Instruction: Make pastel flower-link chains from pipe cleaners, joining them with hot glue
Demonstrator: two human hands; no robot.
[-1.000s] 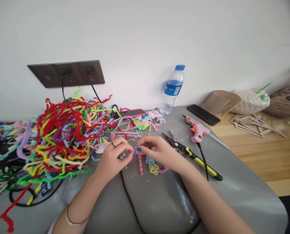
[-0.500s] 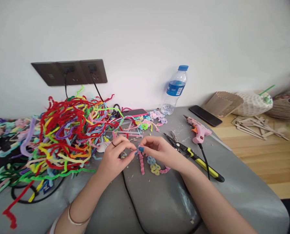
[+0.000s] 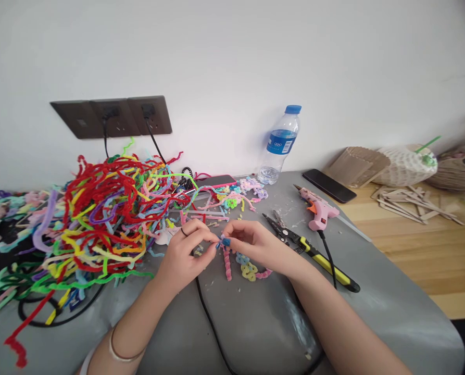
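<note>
Fingertip to fingertip, my left hand [image 3: 189, 250] and my right hand [image 3: 251, 242] pinch a small lilac pipe cleaner [image 3: 221, 239] over the grey table. Most of it is hidden by the fingers. Just below them on the table lies a twisted pink pipe-cleaner strip [image 3: 227, 264]. A chain of blue and yellow pipe-cleaner flowers [image 3: 249, 271] with a pink end rests under my right hand, partly covered by it.
A big heap of coloured pipe cleaners [image 3: 107, 213] fills the left side. To the right lie pliers [image 3: 314, 252] and a pink glue gun [image 3: 318, 208] with its cord. A water bottle [image 3: 281, 146] and a black phone [image 3: 329, 185] stand or lie near the wall.
Both hands stay at nearly the same spot, with the fingertips shifting slightly around the lilac pipe cleaner. The other things have not moved.
</note>
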